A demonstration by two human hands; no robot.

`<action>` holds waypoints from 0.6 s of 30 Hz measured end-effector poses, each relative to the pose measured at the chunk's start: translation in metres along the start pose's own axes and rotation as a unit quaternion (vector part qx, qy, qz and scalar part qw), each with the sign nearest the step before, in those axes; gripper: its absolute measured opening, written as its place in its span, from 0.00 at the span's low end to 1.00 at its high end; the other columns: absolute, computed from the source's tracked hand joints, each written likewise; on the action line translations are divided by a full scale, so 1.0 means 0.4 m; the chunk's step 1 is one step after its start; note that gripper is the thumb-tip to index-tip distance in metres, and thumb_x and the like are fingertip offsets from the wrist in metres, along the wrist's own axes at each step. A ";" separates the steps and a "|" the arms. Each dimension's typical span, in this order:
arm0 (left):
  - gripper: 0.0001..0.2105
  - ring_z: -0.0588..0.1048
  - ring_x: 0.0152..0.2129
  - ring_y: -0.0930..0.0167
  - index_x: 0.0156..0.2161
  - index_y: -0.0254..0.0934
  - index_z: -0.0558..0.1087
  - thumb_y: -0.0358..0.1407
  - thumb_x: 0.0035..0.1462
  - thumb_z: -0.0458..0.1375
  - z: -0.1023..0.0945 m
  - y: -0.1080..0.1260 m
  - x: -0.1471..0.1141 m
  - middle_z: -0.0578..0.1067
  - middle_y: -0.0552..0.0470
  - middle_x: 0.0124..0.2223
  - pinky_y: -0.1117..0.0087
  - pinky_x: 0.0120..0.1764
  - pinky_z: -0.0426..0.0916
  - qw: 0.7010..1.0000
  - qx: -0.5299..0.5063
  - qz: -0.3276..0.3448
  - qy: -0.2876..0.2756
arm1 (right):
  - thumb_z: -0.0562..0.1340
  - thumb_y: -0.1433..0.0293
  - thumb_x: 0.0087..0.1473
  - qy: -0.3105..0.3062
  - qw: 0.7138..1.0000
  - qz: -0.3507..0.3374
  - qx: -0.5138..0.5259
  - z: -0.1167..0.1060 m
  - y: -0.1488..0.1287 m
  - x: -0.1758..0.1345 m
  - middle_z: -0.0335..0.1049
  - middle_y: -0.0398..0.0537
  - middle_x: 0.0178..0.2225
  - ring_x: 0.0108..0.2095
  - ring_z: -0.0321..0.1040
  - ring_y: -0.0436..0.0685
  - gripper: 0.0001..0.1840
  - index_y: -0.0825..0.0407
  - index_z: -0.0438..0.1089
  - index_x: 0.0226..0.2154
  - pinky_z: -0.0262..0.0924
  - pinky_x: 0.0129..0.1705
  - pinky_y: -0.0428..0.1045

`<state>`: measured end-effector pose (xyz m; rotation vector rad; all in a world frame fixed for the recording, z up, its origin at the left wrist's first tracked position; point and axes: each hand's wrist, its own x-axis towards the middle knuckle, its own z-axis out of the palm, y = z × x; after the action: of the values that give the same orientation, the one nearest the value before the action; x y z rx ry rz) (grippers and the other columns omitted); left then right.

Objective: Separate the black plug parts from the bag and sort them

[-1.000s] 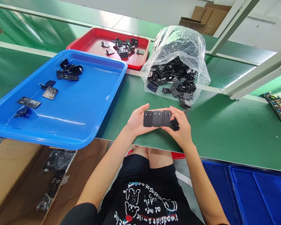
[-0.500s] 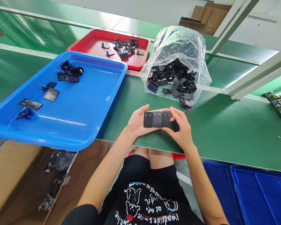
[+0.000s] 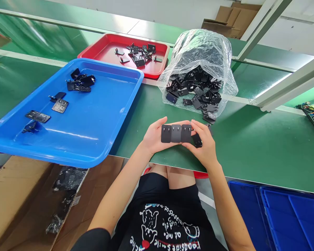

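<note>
The left hand lies flat, thumb apart, its other fingers mostly hidden behind a row of three black two-pin plug plates. The right hand clamps thumb and forefinger on the rightmost plate's edges; a partly covered black plug piece sits beneath those fingers. Left of the fingers, a blue tray bears scattered plug parts. Beyond them, a clear plastic bag obscures its deeper contents; farther, a red tray holds indistinct, overlapping pieces.
</note>
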<state>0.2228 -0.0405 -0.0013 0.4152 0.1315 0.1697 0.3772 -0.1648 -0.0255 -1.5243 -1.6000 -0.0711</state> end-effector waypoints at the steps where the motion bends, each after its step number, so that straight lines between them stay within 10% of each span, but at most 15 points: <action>1: 0.31 0.67 0.56 0.52 0.63 0.22 0.56 0.46 0.65 0.37 -0.001 0.000 0.000 0.69 0.31 0.57 0.56 0.54 0.58 1.000 0.000 0.001 0.004 | 0.64 0.59 0.55 0.002 1.000 -0.003 0.001 0.000 0.000 0.000 0.65 0.54 0.55 0.55 0.63 0.65 0.31 0.43 0.58 0.59 0.62 0.54 0.64; 18: 0.32 0.66 0.56 0.53 0.62 0.20 0.58 0.47 0.65 0.37 -0.003 -0.002 0.000 0.69 0.30 0.57 0.57 0.56 0.56 1.000 -0.018 0.001 0.001 | 0.65 0.62 0.54 0.006 1.000 -0.015 -0.007 0.002 0.001 -0.001 0.66 0.55 0.54 0.54 0.65 0.65 0.29 0.45 0.60 0.57 0.64 0.53 0.64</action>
<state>0.2226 -0.0409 -0.0028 0.3792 0.1294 0.1741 0.3769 -0.1644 -0.0264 -1.5080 -1.6160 -0.1089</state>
